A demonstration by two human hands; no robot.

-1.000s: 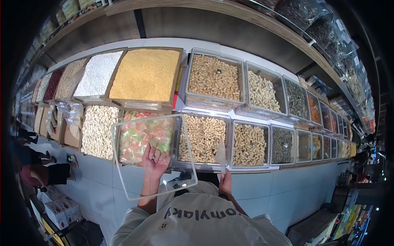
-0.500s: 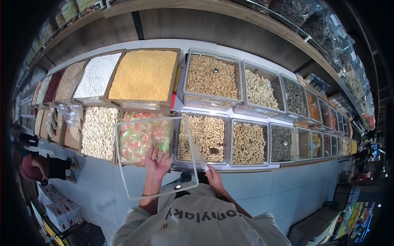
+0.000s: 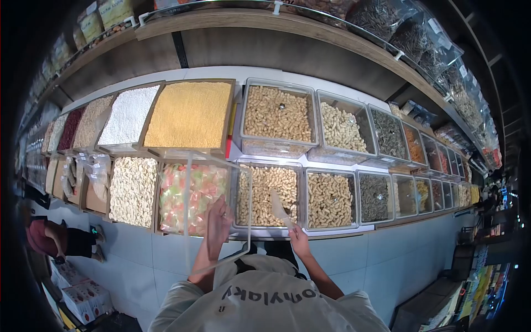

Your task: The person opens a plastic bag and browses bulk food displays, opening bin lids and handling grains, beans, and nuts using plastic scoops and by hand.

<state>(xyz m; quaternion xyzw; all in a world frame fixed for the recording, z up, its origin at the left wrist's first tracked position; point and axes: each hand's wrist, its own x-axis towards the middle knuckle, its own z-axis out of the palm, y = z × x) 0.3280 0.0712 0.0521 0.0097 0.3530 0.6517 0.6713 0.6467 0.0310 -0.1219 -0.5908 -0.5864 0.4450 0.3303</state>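
Observation:
My left hand (image 3: pixel 217 221) is closed behind a clear plastic lid (image 3: pixel 248 205), its curled fingers seen through the sheet near the middle. The lid is tilted, in front of a bin of wrapped red and green candies (image 3: pixel 193 188). My right hand (image 3: pixel 298 240) grips the handle end of a translucent scoop (image 3: pixel 279 207). The scoop's blade reaches over the near bin of unshelled peanuts (image 3: pixel 260 180), beside the lid's right edge. Whether the blade touches the peanuts, I cannot tell.
Lidded clear bins of peanuts (image 3: pixel 331 193) and dark seeds (image 3: pixel 376 193) run to the right. Trays of yellow grain (image 3: pixel 188 113) and white grain (image 3: pixel 130 113) stand behind on the left. Bagged goods line a wooden shelf (image 3: pixel 238 21) above. A person (image 3: pixel 52 235) stands at the left.
The lid has swung to a steeper angle and shifted slightly right with my left hand. My right hand has moved right, bringing the scoop over the peanuts. The view has shifted a little.

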